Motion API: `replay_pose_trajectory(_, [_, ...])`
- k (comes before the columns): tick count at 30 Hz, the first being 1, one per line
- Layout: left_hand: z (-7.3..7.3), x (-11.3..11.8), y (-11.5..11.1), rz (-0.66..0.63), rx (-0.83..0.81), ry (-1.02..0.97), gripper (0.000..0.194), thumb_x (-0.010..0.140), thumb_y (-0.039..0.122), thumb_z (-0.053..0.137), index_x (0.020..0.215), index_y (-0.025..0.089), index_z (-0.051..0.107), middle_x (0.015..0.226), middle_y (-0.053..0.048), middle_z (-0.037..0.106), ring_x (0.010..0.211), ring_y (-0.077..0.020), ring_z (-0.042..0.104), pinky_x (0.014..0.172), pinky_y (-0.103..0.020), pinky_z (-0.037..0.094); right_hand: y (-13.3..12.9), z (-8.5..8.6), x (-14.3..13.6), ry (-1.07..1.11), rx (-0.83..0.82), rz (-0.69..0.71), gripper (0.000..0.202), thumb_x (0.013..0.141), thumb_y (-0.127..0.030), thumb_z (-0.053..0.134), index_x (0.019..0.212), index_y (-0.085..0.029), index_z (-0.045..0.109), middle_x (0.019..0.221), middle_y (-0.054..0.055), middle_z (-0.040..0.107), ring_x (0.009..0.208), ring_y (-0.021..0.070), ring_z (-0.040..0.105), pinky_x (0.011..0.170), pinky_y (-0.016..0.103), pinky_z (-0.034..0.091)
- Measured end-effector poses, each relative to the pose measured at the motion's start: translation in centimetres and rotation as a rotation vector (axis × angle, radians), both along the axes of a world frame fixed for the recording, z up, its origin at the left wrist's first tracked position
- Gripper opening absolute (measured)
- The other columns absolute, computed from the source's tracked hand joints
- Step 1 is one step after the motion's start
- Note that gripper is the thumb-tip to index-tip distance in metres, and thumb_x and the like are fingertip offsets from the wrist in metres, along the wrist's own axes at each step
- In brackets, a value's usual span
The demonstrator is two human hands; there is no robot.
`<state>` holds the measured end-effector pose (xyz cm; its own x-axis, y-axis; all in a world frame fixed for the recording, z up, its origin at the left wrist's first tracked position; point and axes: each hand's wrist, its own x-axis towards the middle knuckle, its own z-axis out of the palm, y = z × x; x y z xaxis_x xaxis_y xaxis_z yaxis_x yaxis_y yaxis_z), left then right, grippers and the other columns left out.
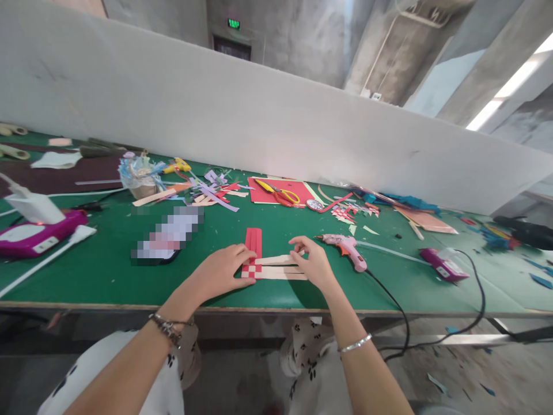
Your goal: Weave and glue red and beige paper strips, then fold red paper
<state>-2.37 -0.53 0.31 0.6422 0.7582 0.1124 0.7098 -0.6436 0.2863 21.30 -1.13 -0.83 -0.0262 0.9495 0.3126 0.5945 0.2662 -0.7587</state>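
Observation:
A small woven piece of red and cream paper strips (pixel 252 270) lies on the green table, checkered at its corner. Red strips (pixel 254 239) run from it away from me, and cream strips (pixel 276 272) stretch out to the right. My left hand (pixel 222 270) holds the checkered corner down, thumb at its near edge and fingertips at its far side. With thumb and finger, my right hand (pixel 314 262) pinches the end of the farthest cream paper strip (pixel 276 260), slightly raised and angled from the others. The ends of the lower cream strips reach under this hand.
To the right lies a pink glue gun (pixel 349 249) with its cable (pixel 389 294). Scissors (pixel 279 192) rest on red paper (pixel 259 195) behind. A blurred phone (pixel 170 235), paper scraps (pixel 216 187) and a purple power strip (pixel 43 233) are at left. A white partition (pixel 276 129) stands behind.

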Motion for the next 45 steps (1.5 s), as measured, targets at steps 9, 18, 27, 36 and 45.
replay_pose_trajectory(9, [-0.3,0.1,0.3,-0.042,0.049,0.044,0.037,0.081,0.045,0.049,0.11,0.024,0.057,0.1,-0.006,0.055,0.088,-0.0198,0.054,0.073,-0.027,0.041,0.2,-1.3,0.2,-0.356,0.058,-0.018,0.023,0.071,-0.008,0.045,0.086,-0.02,0.057,0.077,0.0,0.053,0.066,0.0125,0.052,0.076,0.032,0.035])
replay_pose_trajectory(18, [-0.3,0.1,0.3,-0.061,0.069,0.052,0.035,0.082,0.046,0.048,0.107,0.024,0.059,0.1,-0.006,0.054,0.087,-0.0195,0.054,0.072,-0.027,0.041,0.0,-2.2,0.7,-0.437,0.062,-0.027,0.022,0.074,-0.008,0.046,0.088,-0.02,0.057,0.089,0.001,0.055,0.069,0.0114,0.053,0.084,0.036,0.029])
replay_pose_trajectory(27, [0.0,0.2,0.3,-0.057,0.046,0.055,0.037,0.082,0.047,0.046,0.108,0.024,0.059,0.102,-0.006,0.054,0.089,-0.0204,0.054,0.072,-0.027,0.041,-0.4,-2.3,1.2,-0.456,0.083,-0.032,0.022,0.074,-0.008,0.044,0.087,-0.02,0.057,0.089,0.002,0.056,0.07,0.0123,0.054,0.089,0.038,0.028])
replay_pose_trajectory(36, [-0.2,0.2,0.3,-0.063,0.05,0.04,0.037,0.082,0.046,0.047,0.108,0.024,0.059,0.103,-0.006,0.054,0.089,-0.0206,0.054,0.073,-0.028,0.041,-0.3,-2.5,1.1,-0.518,0.127,-0.038,0.023,0.074,-0.007,0.041,0.086,-0.021,0.056,0.089,0.003,0.056,0.073,0.0132,0.054,0.095,0.04,0.026])
replay_pose_trajectory(45, [0.1,0.3,0.2,-0.058,0.05,0.051,0.037,0.081,0.046,0.048,0.106,0.023,0.06,0.103,-0.006,0.055,0.089,-0.0204,0.055,0.074,-0.028,0.041,-1.0,-1.6,2.0,-0.444,0.092,-0.033,0.023,0.073,-0.008,0.042,0.086,-0.021,0.056,0.086,0.001,0.055,0.068,0.0119,0.054,0.098,0.044,0.023])
